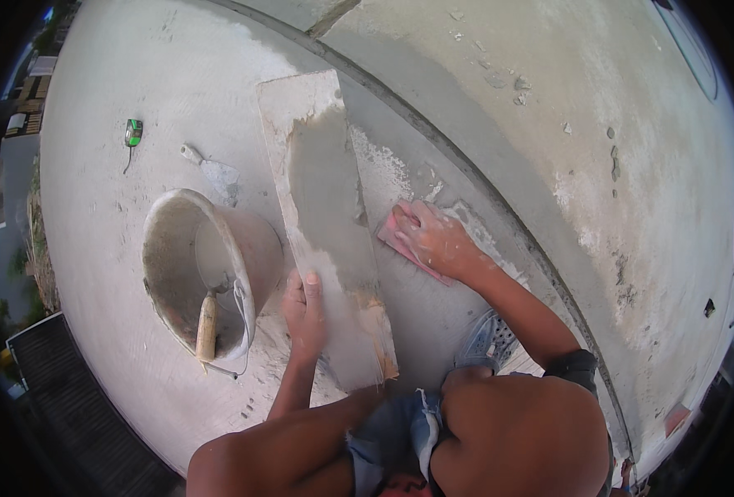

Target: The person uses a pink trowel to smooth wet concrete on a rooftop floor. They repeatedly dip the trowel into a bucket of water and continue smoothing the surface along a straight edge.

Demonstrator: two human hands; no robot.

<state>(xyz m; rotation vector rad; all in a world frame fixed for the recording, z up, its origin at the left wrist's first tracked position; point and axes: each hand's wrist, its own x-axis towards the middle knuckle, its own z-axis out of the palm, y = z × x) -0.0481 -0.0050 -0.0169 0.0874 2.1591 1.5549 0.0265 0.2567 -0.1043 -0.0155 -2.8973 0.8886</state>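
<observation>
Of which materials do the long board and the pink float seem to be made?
Long board: probably wood, rough, grey-smeared; the near end looks tan and splintered. Pink float: perhaps plastic or foam, matte; its even colour hints so, but the right hand hides part.

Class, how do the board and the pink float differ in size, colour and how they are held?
Size: the board is long and wide, while the pink float is much smaller.
Colour: the board is pale, with grey paste across its face; the float is pink.
Holding: the left hand grips the board's left edge, whereas the right hand holds the float from above.
Shared: each is held in one hand.
</observation>
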